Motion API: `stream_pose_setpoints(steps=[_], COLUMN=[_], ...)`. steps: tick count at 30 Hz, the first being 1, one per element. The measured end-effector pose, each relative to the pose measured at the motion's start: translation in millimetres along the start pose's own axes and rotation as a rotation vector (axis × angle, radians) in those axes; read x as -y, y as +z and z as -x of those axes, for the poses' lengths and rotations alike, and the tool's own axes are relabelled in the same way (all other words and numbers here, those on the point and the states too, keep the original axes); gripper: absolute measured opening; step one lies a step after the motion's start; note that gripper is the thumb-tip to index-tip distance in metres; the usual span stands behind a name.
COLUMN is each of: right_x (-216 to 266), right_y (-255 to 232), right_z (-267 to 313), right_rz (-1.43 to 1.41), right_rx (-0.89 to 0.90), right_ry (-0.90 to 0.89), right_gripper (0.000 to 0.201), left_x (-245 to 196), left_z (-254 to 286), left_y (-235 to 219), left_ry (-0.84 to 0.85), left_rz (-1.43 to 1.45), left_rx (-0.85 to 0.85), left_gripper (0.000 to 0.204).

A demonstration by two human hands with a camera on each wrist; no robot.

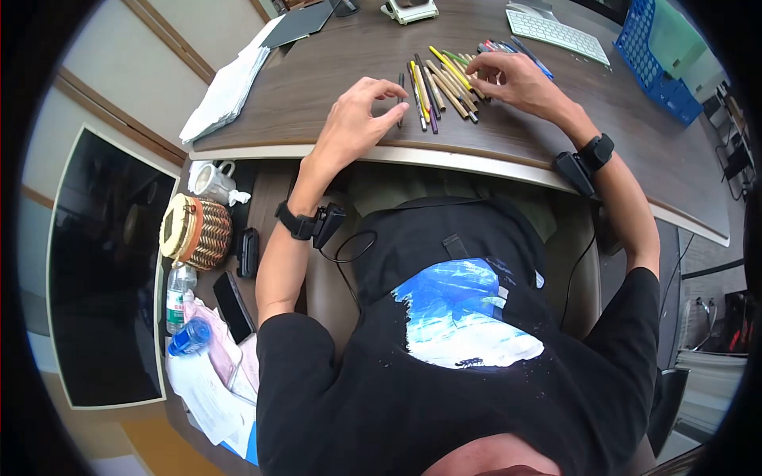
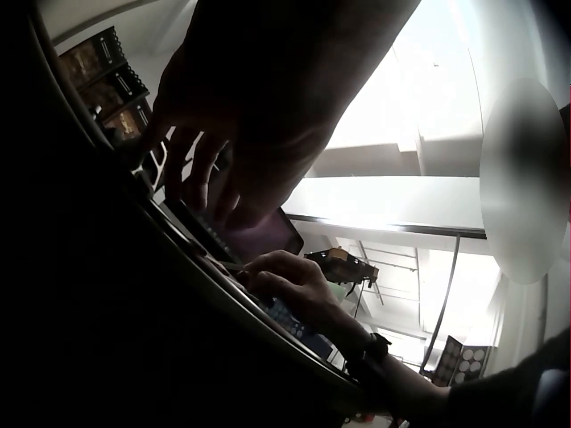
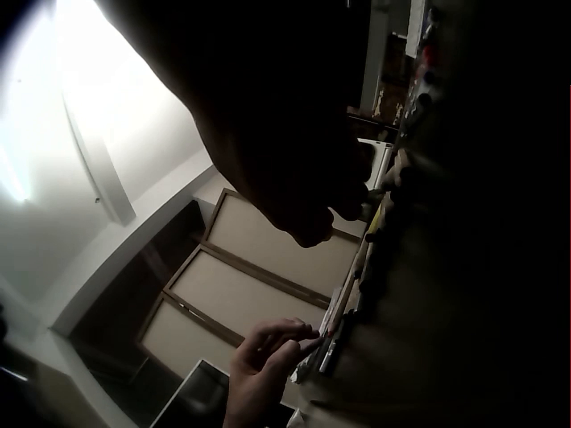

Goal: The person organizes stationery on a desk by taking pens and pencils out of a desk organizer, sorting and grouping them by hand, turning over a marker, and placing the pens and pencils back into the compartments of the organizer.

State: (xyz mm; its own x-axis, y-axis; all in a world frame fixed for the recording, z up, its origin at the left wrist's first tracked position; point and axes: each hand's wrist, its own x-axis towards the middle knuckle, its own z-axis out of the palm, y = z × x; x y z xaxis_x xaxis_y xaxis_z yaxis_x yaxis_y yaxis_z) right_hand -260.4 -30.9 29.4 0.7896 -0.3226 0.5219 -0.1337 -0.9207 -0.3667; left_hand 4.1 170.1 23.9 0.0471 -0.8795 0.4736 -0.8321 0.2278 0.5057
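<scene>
In the head view a loose bundle of pencils, in wood, yellow, green, purple and black, lies on the desk. My left hand is at the bundle's left side, its thumb and index finger pinching a slim dark pencil that lies apart from the others. The right wrist view shows that left hand with thumb and index tips close together. Above the bundle's right end is my right hand, fingers bent, thumb and index tips apart at the pencils. The right wrist view leaves its fingers in deep shadow.
Red and blue pens lie beyond my right hand. A white keyboard and a blue basket stand farther right. Stacked papers occupy the desk's left end. A woven drum-like container, mug and bottles are at my left.
</scene>
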Motion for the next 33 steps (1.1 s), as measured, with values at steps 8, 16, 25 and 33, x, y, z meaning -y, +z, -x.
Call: stream_pose_setpoints(steps=[8,16,25,33], right_x=[3.8,10.0,-0.8,4.8], right_y=[12.5,17.9,6.1,7.0], right_z=[-18.9,-21.1,-18.0,-14.5], right_rz=[0.23,0.241,0.106,0.059], right_rx=[0.169,0.152,0.167,0.2], right_ry=[0.014,0.083,0.227,0.247], right_gripper=[0.023,0.022,0.029,0.026], left_x=[10.7,17.5,17.5,24.9], left_z=[-1.0,-0.4,-1.3,-5.3], left_y=[16.1,20.8,21.5,22.5], left_ry=[0.099,0.126,0.158,0.158], left_rz=[-0.068,-0.037,-0.039,-0.015], left_rx=[0.127,0.15,0.207,0.205], left_gripper=[0.035,0.036,0.032,0.026])
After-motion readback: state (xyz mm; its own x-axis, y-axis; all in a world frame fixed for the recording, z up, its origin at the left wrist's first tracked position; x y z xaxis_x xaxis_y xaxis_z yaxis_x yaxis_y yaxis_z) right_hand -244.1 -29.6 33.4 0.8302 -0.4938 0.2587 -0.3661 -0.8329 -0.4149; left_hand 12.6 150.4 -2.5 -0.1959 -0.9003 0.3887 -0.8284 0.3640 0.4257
